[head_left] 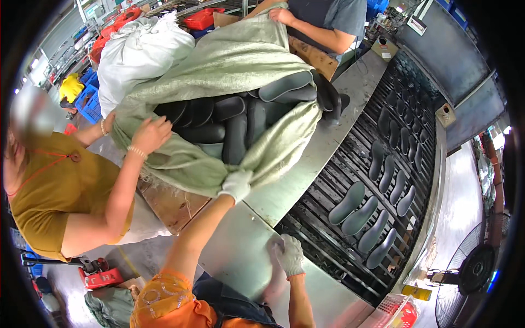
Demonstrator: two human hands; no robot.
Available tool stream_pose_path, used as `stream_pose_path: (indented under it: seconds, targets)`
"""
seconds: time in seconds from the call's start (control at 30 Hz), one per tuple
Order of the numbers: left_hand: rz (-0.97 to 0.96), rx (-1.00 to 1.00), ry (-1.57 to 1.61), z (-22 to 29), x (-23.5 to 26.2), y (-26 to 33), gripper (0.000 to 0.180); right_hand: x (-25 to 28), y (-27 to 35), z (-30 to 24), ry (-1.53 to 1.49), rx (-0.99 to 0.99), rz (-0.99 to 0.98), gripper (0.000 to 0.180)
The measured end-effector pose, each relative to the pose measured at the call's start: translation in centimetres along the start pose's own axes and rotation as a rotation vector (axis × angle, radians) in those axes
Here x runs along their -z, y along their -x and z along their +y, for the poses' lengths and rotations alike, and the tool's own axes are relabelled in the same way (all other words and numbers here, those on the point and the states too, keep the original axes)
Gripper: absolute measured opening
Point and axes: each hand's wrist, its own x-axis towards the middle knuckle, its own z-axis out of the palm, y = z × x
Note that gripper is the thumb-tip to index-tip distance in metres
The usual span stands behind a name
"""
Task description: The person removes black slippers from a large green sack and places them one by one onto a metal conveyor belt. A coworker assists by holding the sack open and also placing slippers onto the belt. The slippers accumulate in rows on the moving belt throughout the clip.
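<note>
The gloved left hand (236, 186) is closed on the near rim of the pale green woven sack (229, 63), which spreads ahead of it, mouth gaping over dark shoe insoles (235, 136). The gloved right hand (289, 256), fingers curled, is by the metal tabletop (227, 240)'s right edge, well apart from the sack; whether it grips anything I cannot tell. Steel surface stretches between the hands, bordered by the slatted conveyor (320, 205).
</note>
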Motion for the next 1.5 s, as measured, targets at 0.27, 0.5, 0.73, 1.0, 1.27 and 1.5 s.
stream_pose_path:
  seconds: [0.27,0.5,0.73,1.0,1.27,1.5]
  targets:
    - [-0.309,-0.188,0.145,3.6,-4.1,10.8,0.015,2.5,-9.9,-7.6,-0.151,0.281,0.186,0.028]
    - [-0.389,-0.004,0.495,1.7,3.4,10.5,0.037,1.6,-23.3,-13.6,-0.354,0.067,0.117,0.056]
    - [0.447,0.607,1.046,-4.2,3.5,4.6,0.073,-2.1,-32.5,-13.0,-0.302,-0.323,0.046,0.098]
    - [0.317,0.63,1.131,-8.9,0.9,-1.6,0.071,-4.0,-33.2,-11.7,-0.726,-0.358,-0.122,0.042]
    - [0.089,0.428,1.131,-5.1,2.8,-2.7,0.067,0.0,-26.7,-14.5,-0.253,-0.091,-0.104,0.034]
    - [0.122,0.503,1.421,-1.9,1.2,-2.3,0.076,0.4,-28.7,-3.6,-0.131,0.186,0.217,0.06]
